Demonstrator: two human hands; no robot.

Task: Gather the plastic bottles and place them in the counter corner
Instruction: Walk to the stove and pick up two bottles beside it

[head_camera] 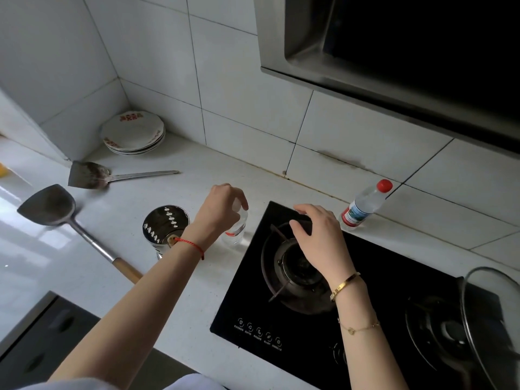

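A small clear plastic bottle (236, 230) stands on the white counter just left of the black hob. My left hand (222, 206) is closed over its top, which hides the cap. A second clear bottle with a red cap and a red and blue label (363, 206) stands by the tiled wall behind the hob. My right hand (318, 235) hovers over the left burner, fingers spread and holding nothing, a short way left of the red-capped bottle.
A stack of plates (133, 133) fills the counter corner at the back left. Two metal spatulas (90, 174) (53, 206) lie on the counter. A perforated steel cup (164, 225) stands beside my left wrist. A glass lid (489, 319) rests on the right burner. The range hood (394, 52) overhangs.
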